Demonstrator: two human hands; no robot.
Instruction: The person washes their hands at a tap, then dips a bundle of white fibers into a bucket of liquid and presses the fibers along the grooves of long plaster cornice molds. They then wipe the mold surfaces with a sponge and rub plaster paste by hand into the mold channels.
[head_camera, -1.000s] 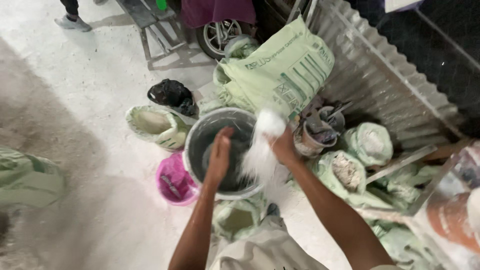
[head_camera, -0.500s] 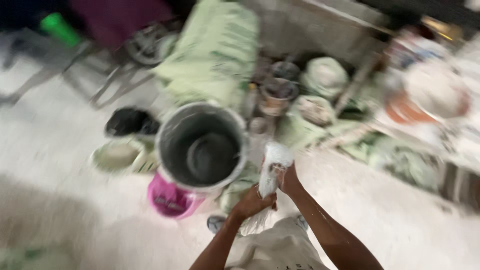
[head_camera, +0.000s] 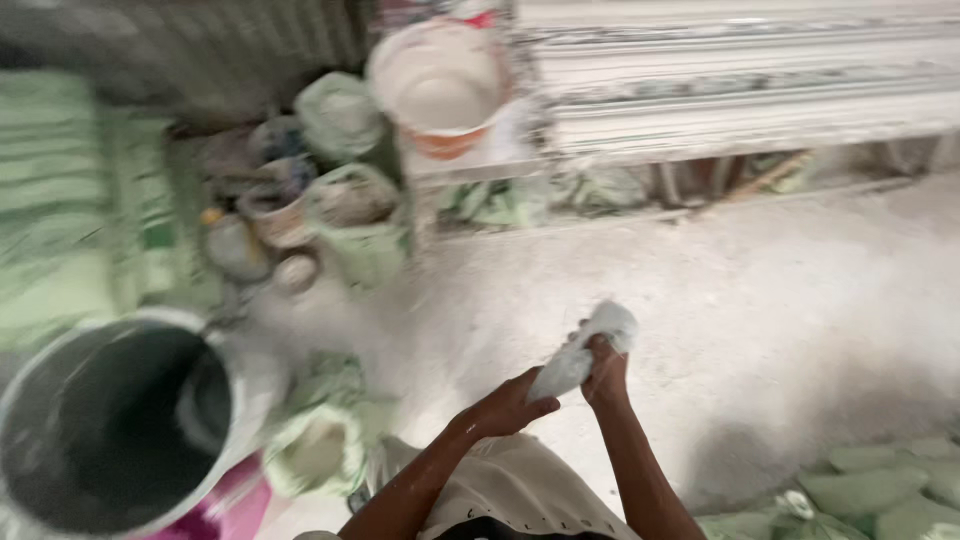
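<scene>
Hands are now away from the dark bucket (head_camera: 110, 420), which has shifted to the lower left since the earlier frame. Right hand (head_camera: 605, 365) grips the upper end of a white cloth (head_camera: 585, 350); left hand (head_camera: 510, 405) pinches its lower end, over a dusty white floor (head_camera: 760, 330). Farther are green sacks (head_camera: 350, 230), small pots and a white bucket (head_camera: 440, 85) on a shelf, all blurred.

The whole view is blurry. The big bucket (head_camera: 110, 430) is cut off at the left and bottom edges — the pink tub (head_camera: 232, 508) too. The small pots (head_camera: 262, 215) are too smeared to tell apart. Both arms run off the bottom.
</scene>
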